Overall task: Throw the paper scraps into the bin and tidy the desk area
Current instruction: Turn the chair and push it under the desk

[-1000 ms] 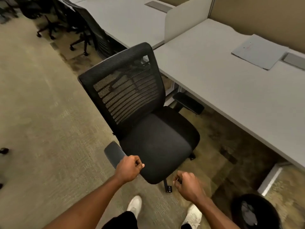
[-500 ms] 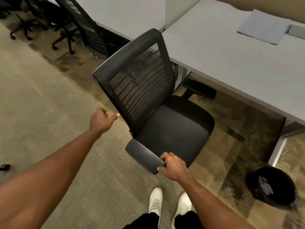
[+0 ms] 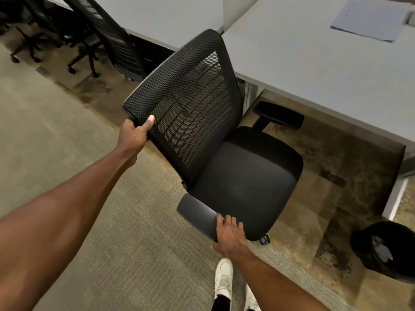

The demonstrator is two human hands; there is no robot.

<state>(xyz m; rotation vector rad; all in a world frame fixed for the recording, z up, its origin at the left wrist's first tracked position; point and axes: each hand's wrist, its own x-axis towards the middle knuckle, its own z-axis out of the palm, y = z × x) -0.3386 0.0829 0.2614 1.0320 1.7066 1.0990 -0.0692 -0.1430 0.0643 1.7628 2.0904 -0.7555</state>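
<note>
Two hands: the left hand (image 3: 134, 134) and the right hand (image 3: 229, 235). Two white shoes (image 3: 223, 279). One near chair (image 3: 224, 142), with at least two more chairs (image 3: 107, 34) behind, dim and hard to count. Two counters (image 3: 314, 63). One paper sheet (image 3: 368, 17). One bin (image 3: 386, 250).

Both arms reach forward, bare to above the elbow. The left arm enters from the lower left corner and runs straight, nearly fully extended, toward 1 o'clock. Its left hand (image 3: 134, 134) is closed in a pinch grip, the thumb lying flat on the near face of the chair back (image 3: 190, 104) at its left edge while the fingers wrap out of sight behind it. The right arm enters from the bottom edge and angles toward 11 o'clock, shorter and more bent. Its right hand (image 3: 230, 237) lies palm down with fingers curled over the near end of the armrest (image 3: 197, 215), the thumb tucked beneath. Two white shoes (image 3: 223, 278) show at 6 o'clock.
</note>
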